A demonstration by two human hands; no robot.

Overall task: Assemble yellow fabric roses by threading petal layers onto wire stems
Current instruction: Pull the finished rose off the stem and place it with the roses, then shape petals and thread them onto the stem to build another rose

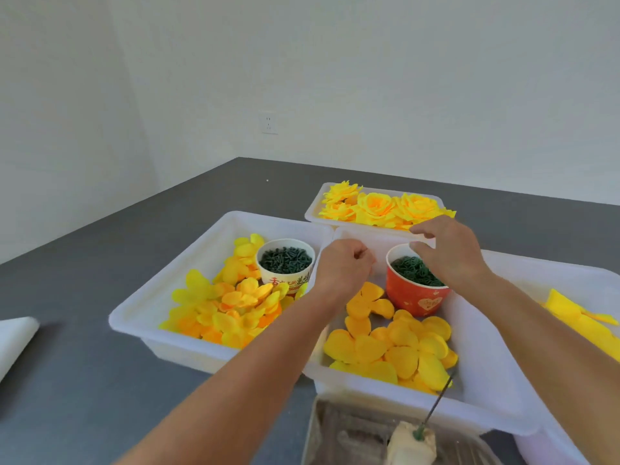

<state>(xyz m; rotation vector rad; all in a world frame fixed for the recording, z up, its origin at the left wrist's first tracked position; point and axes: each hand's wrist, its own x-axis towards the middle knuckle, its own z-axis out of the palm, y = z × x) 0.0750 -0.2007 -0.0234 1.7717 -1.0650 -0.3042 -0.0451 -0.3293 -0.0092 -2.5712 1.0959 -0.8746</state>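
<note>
Finished roses (pixel 379 208) fill the upper tray; loose petals (pixel 392 347) remain. Left hand (pixel 342 266) curled, grip contents unclear; right hand (pixel 446 253) spread, holding nothing, over the red cup (pixel 416 297).

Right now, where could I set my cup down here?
Bare dark tabletop lies left of the left tray, and more behind it toward the wall. The trays are crowded with petals, cups and both hands; the far tray is full of roses.

Your two bare arms and hands
Your left hand (pixel 344 266) and right hand (pixel 448 253) wear no gloves, rings or watch; both forearms are unsleeved right down to the frame's lower edge
</note>
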